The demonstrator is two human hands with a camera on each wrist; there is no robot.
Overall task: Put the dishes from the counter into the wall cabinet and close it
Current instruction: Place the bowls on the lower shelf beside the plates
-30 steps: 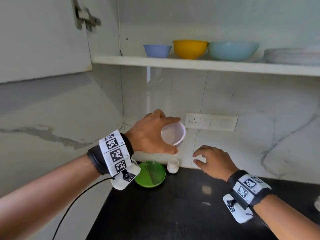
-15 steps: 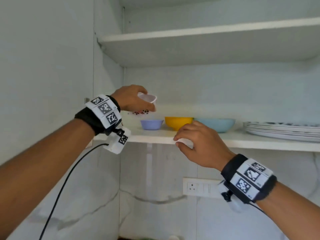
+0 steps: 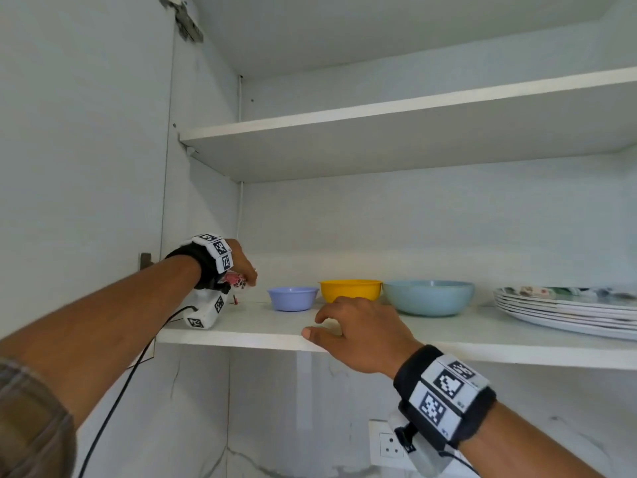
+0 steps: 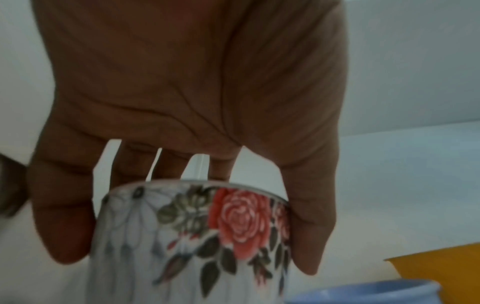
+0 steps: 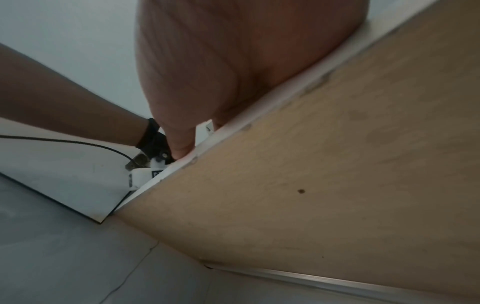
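Left hand (image 3: 243,267) is in at the back-left corner of the lower shelf (image 3: 262,327), fingers and thumb wrapped round the rim of a floral cup (image 4: 197,236), white w/ a red rose. From the head view can't tell if the cup's base is touching the shelf. Just right of it, along the back: lilac bowl (image 3: 293,298), yellow bowl (image 3: 350,288), pale blue bowl (image 3: 427,296), then a stack of plates (image 3: 565,310) at the right end. Right hand (image 3: 358,334) sits on the shelf's front edge, about mid-way, fingers loosely bent over the top, thumb along the edge, holding nothing. Upper shelf (image 3: 379,113) above. Cabinet door (image 3: 79,150) stands open on the left.
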